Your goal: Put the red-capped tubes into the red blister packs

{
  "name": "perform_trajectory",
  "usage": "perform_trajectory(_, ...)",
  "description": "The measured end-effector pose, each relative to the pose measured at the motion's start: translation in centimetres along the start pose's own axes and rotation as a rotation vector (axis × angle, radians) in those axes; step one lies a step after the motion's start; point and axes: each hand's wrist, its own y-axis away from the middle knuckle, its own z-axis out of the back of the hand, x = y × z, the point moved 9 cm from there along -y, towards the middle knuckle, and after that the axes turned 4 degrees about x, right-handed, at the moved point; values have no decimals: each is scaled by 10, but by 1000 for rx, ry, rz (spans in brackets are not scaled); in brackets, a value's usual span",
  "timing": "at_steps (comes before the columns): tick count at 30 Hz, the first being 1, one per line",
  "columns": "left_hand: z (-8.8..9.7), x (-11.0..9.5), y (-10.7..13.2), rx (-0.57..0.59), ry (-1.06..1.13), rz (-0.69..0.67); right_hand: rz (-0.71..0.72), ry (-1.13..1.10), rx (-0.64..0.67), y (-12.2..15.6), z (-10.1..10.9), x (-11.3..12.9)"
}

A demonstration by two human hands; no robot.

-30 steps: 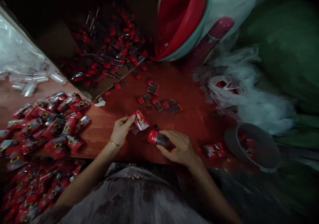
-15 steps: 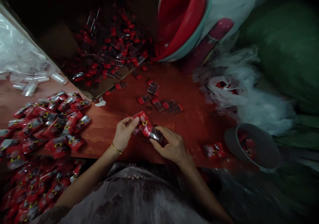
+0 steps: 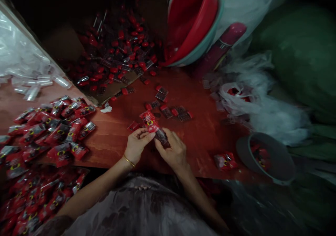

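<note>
A small red printed packet (image 3: 150,121) is between my two hands over the tabletop, its red end pointing away from me. A clear, dark-looking end (image 3: 161,137) shows at its near side. My left hand (image 3: 136,147), with a gold bangle at the wrist, pinches the packet's side between thumb and fingers. My right hand (image 3: 173,149) closes round the dark end. A flat red piece (image 3: 133,126) lies just beyond my left fingers. Farther off, several small red-capped clear cases (image 3: 166,111) lie loose on the red table (image 3: 115,138).
A cardboard box (image 3: 91,98) full of red-capped cases stands at the back left. Red packets (image 3: 59,133) are heaped at left, below clear tubes (image 3: 33,87). Tilted basins (image 3: 210,26), a spray can (image 3: 223,43), plastic bags (image 3: 273,113) and a grey bucket (image 3: 267,159) are on the right.
Both hands have drawn closer together. My left hand has slid down from the packet's red end towards its dark end, and the packet now stands more upright in view. The flat red piece shows more.
</note>
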Motion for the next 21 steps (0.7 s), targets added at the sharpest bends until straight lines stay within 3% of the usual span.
perform_trajectory(12,-7,-13,-2,33,-45,-69,-58,-100,-22,-5,-3,5)
perform_trajectory(18,-13,-18,-5,115,-124,-117,-93,-171,7,-4,-13,7)
perform_trajectory(21,-11,-13,-6,68,-134,-99,-90,-105,-16,-4,-18,7)
